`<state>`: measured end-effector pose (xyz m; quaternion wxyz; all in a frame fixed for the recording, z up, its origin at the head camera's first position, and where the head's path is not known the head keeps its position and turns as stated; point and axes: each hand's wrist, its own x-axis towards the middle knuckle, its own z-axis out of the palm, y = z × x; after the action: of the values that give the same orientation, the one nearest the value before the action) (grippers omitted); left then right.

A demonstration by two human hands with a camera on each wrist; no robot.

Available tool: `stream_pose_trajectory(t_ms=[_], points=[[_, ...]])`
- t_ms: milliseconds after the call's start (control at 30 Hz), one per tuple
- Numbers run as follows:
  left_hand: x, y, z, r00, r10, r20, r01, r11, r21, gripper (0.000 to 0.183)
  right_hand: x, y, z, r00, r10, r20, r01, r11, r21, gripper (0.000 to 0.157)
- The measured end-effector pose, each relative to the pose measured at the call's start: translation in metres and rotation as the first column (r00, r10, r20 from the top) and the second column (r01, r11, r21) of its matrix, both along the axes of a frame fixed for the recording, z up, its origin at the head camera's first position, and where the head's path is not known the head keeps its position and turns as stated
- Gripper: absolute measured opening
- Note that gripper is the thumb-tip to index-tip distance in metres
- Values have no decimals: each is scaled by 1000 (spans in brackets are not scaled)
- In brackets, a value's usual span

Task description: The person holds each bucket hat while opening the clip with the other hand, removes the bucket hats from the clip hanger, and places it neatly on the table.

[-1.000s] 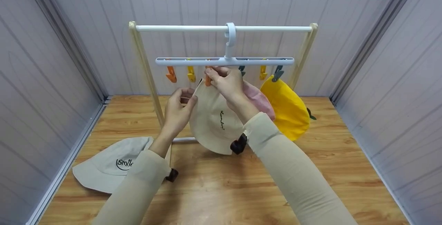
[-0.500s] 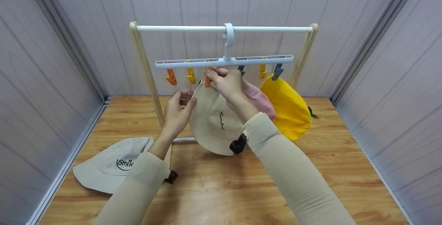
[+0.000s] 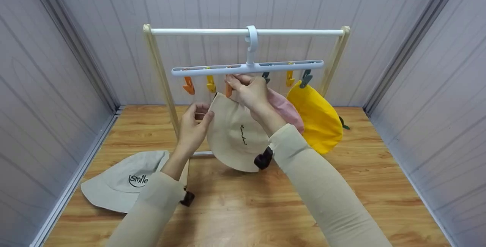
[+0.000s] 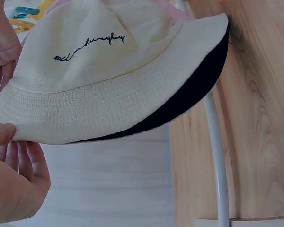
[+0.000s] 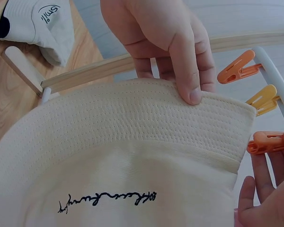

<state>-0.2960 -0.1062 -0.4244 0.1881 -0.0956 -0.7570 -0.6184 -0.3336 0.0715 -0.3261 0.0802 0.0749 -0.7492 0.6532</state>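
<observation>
Head view: left hand pinches the cream hat, upper edge just below the orange clip the right hand pinches.

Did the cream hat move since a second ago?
Yes, a little: the cream hat shifted down and left, its top corner now farther below the top rail.

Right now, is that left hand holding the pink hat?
No, the left hand pinches the brim of the cream bucket hat with dark stitched writing on it.
</observation>
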Motion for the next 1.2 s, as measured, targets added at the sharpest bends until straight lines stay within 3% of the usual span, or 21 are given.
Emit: stream_pose_trajectory(t_ms=[767,1200], points=[[8,-8,-7,999,16,52,-17,1000,16,15,3,5,-3,997,79,-15,-78,996,31,38],[7,-8,-9,997,36,62,-38,999,21,14,4,9,-3,993,119,-25,-117,992,51,39]])
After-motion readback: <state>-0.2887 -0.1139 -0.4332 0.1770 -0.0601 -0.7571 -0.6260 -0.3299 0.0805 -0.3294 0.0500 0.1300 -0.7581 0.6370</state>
